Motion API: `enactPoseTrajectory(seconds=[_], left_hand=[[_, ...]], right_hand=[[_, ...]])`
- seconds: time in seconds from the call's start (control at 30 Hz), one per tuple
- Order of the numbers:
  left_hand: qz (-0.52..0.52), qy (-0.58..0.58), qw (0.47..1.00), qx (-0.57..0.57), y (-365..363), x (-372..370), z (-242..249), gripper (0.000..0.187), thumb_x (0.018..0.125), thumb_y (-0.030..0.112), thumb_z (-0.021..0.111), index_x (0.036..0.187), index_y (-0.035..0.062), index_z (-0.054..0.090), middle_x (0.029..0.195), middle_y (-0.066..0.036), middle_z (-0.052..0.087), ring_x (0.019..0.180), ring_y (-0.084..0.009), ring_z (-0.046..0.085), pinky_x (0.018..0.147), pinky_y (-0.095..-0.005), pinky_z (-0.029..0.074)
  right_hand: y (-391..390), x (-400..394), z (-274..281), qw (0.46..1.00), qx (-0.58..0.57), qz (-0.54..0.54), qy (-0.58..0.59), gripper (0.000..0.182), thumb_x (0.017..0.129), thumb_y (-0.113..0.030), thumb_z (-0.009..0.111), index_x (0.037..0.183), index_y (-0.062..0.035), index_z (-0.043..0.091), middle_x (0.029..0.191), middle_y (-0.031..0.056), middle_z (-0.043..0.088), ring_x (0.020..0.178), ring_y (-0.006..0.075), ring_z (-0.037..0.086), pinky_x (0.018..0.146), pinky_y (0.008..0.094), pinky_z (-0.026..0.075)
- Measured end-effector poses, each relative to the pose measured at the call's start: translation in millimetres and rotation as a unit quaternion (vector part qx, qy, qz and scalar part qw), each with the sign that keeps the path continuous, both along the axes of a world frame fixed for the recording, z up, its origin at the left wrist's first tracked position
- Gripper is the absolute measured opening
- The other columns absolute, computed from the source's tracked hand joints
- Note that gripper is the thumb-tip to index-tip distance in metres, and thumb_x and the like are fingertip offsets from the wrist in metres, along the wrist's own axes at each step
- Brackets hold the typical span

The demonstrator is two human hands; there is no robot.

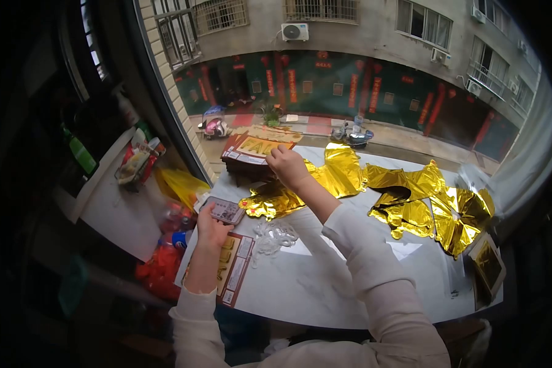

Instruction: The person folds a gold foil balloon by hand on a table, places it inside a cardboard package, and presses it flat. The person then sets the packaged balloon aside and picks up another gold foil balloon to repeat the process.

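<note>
White and faintly veined, a table (325, 288) stands at a wide window that looks down on a street. At its left side, the fingers of the left hand (212, 228) are closed around a phone (224, 210), its screen facing up. The fingers of the right hand (285, 164) are bent together at the right edge of the top card packet (256, 147) on a stack at the far left of the table; whether they grip that packet, I cannot tell.

Just right of the phone, gold foil (343, 170) runs crumpled from beneath the right forearm toward the far edge. Nearer lies a small heap of clear plastic (275, 237), and left of it a single packet (234, 270) with gold lettering lies partly under the left forearm. More gold foil (405, 202) spreads over the right side of the table, with a dark framed box (488, 268) tilted at the near right corner.

Off the left edge sit a yellow bag (183, 189) and a red bag (159, 270); farther left is a green bottle (80, 153). Outside, a pink scooter (214, 127) and a dark scooter (353, 136) stand before a green shopfront (325, 83) hung with red banners.
</note>
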State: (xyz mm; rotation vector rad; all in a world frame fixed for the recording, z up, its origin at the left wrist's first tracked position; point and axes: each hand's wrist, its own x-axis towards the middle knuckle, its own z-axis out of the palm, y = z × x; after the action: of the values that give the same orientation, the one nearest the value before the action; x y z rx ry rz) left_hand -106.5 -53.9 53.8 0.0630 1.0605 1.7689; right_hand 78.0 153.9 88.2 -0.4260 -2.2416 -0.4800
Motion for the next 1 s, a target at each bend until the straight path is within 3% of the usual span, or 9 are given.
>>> enactPoseTrajectory(seconds=[0.2,0.4,0.47,0.57,0.8,0.87,0.9,0.97,1.0], left_hand=[[0.005,0.011,1.0,-0.001,-6,-2,-10,0.069,0.104,0.037,0.05,0.16,0.0034,0.029,0.17,-0.019,0.027,0.159,-0.0405,0.019,0.123,-0.0707,-0.001],[-0.019,0.02,0.999,0.042,-26,10,3,0.074,0.104,0.033,0.052,0.162,0.0002,0.019,0.173,-0.025,0.007,0.16,-0.0455,0.005,0.126,-0.0656,0.0],[0.007,-0.041,0.999,0.029,-29,12,9,0.08,0.105,0.03,0.053,0.163,-0.0016,0.009,0.172,-0.029,0.0,0.16,-0.0483,-0.004,0.127,-0.0637,0.001],[-0.027,-0.052,0.996,0.064,-34,0,-3,0.085,0.105,0.029,0.054,0.163,-0.0016,0.0,0.171,-0.032,0.0,0.159,-0.049,-0.008,0.128,-0.0611,0.001],[0.022,-0.056,0.996,0.065,-45,25,9,0.085,0.105,0.026,0.055,0.163,-0.0026,-0.001,0.172,-0.031,-0.002,0.16,-0.0458,-0.01,0.129,-0.0564,0.0],[0.066,-0.019,0.997,0.022,-47,29,11,0.083,0.104,0.024,0.057,0.164,-0.0017,0.004,0.17,-0.03,0.015,0.16,-0.0418,0.015,0.128,-0.0544,0.016],[0.065,-0.021,0.997,0.023,-46,21,1,0.083,0.104,0.024,0.057,0.164,-0.0017,0.004,0.17,-0.03,0.015,0.16,-0.0418,0.015,0.128,-0.0544,0.016],[0.111,0.01,0.982,0.152,-44,-5,-26,0.074,0.102,0.012,0.058,0.163,0.0041,0.018,0.165,-0.022,0.031,0.153,-0.03,0.033,0.125,-0.0471,0.027],[0.131,0.089,0.97,0.186,-47,-4,-20,0.059,0.101,0.007,0.056,0.155,0.0052,0.031,0.152,-0.018,0.046,0.138,-0.026,0.048,0.117,-0.0446,0.037]], right_hand=[[-5,4,-3,0.993,-0.104,-0.033,0.034,0.003,0.081,-0.009,0.066,0.084,-0.0076,0.068,0.087,0.0076,0.064,0.094,0.0269,0.067,0.071,0.0386,0.061],[-1,11,4,0.999,-0.023,-0.028,-0.027,0.005,0.08,-0.008,0.065,0.084,-0.0078,0.062,0.086,0.0085,0.063,0.09,0.0261,0.067,0.068,0.0366,0.06],[4,13,14,1.0,0.022,-0.002,-0.008,0.007,0.078,-0.008,0.065,0.083,-0.0076,0.059,0.084,0.008,0.062,0.086,0.0256,0.066,0.069,0.036,0.059],[9,8,24,0.999,0.042,0.012,0.007,0.008,0.078,-0.008,0.065,0.084,-0.0066,0.06,0.086,0.0081,0.061,0.084,0.0261,0.065,0.072,0.0363,0.058],[-6,12,53,0.994,0.082,0.05,0.055,0.014,0.078,-0.012,0.066,0.091,-0.0065,0.063,0.088,0.0085,0.057,0.082,0.0273,0.062,0.074,0.0384,0.055],[-35,10,55,0.985,0.11,0.09,0.095,0.018,0.078,-0.015,0.068,0.093,-0.0069,0.063,0.086,0.0075,0.055,0.079,0.0255,0.061,0.069,0.0375,0.052],[-52,9,53,0.98,0.126,0.122,0.089,0.021,0.079,-0.017,0.067,0.096,-0.0071,0.063,0.085,0.0063,0.053,0.076,0.0221,0.059,0.066,0.0358,0.05],[-89,-5,38,0.969,0.147,0.174,0.096,0.009,0.08,-0.017,0.069,0.084,-0.0103,0.064,0.082,0.0029,0.051,0.074,0.0189,0.058,0.064,0.0346,0.048],[-107,-12,28,0.971,0.128,0.185,0.075,0.009,0.078,-0.016,0.07,0.075,-0.0114,0.063,0.081,0.0023,0.05,0.075,0.0187,0.057,0.063,0.0343,0.047]])
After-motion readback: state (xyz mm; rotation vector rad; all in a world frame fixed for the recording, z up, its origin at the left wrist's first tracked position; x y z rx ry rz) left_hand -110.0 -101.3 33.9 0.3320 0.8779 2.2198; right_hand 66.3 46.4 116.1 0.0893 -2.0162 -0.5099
